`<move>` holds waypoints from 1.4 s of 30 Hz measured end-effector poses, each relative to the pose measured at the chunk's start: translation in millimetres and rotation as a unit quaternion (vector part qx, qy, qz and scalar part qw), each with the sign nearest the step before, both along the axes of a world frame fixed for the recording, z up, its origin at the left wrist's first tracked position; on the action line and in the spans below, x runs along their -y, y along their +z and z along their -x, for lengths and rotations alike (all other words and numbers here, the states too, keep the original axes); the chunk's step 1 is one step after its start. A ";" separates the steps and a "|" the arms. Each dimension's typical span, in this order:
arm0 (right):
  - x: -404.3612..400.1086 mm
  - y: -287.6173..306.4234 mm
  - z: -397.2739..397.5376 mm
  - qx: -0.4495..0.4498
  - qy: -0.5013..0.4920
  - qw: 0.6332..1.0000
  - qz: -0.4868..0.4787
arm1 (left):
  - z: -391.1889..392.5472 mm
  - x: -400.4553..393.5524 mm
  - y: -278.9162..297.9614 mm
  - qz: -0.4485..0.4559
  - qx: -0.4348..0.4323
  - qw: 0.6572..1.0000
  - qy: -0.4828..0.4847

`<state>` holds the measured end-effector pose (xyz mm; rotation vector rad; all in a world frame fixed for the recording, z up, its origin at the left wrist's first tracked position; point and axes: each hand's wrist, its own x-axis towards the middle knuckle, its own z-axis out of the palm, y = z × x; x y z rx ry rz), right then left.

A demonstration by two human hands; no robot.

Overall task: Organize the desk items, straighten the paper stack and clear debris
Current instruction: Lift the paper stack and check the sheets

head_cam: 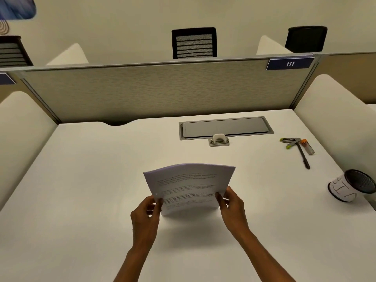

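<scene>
The left hand [145, 208] and the right hand [232, 202] are pinching the paper stack [189, 188] by its two side edges, low down, and are standing it on end with its bottom edge resting on the desk [91, 180], or sitting just above it; I cannot tell which. Both grips are narrow, thumbs in front of the printed face and fingers behind it.

Above the grip the sheets are bowing back, and the top edge is curving away from the hands. That is where trouble looks most likely: because the pinches are sitting so low, the tall free part could flop over or fan out if either hand is loosening to tap the stack. Squeezing harder would probably crease the side edges under the thumbs. If the hands are tilting unevenly, the bottom edge could skid on the smooth desk and the sheets could slip out of line instead of squaring up.

Well to the right of the right hand, a cup [352, 186] is lying on its side near the desk edge, and it could roll off if the desk is being jolted. Beyond it, a pen [304, 157] and a stapler [291, 142] are lying loose.
</scene>
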<state>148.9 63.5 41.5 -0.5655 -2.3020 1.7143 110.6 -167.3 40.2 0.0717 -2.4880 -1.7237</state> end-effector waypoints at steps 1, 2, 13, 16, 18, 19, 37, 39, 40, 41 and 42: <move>0.2 0.5 0.4 0.002 -0.002 1.000 -0.001 | -0.3 -0.5 0.3 0.003 -0.005 1.000 0.000; 0.4 1.0 0.8 0.001 -0.003 1.000 -0.003 | -0.6 -0.9 0.6 0.004 -0.011 1.000 0.000; 2.2 3.0 -3.2 0.010 -0.002 1.000 0.011 | -1.5 -1.5 -4.2 0.007 -0.013 1.000 0.001; 1.0 3.2 -3.4 0.004 -0.007 1.000 0.006 | -0.4 -1.2 -0.5 0.004 -0.024 1.000 0.004; 0.0 2.4 -4.2 0.000 -0.007 1.000 0.005 | -1.4 -2.0 0.7 -0.005 -0.017 1.000 0.006; -0.1 2.1 -5.1 0.001 -0.005 1.000 0.005 | -2.0 -2.3 0.2 -0.007 -0.012 1.000 0.005; -6.9 -27.8 -10.2 0.042 -0.004 0.998 -0.055 | -1.1 -5.9 -16.5 0.023 0.019 1.000 0.010; -10.5 -35.1 -9.9 0.057 -0.006 0.995 -0.081 | -1.1 -5.3 -18.8 0.030 0.020 0.999 0.011; -12.1 -36.7 -9.3 0.071 -0.008 0.993 -0.091 | -1.0 -5.0 -19.6 0.033 0.020 0.999 0.012; -14.2 -37.0 -8.8 0.086 -0.011 0.991 -0.098 | -1.0 -5.2 -19.7 0.035 0.019 0.999 0.014; -16.2 -36.7 -8.6 0.091 -0.013 0.991 -0.101 | -0.7 -5.6 -19.2 0.038 0.016 0.999 0.016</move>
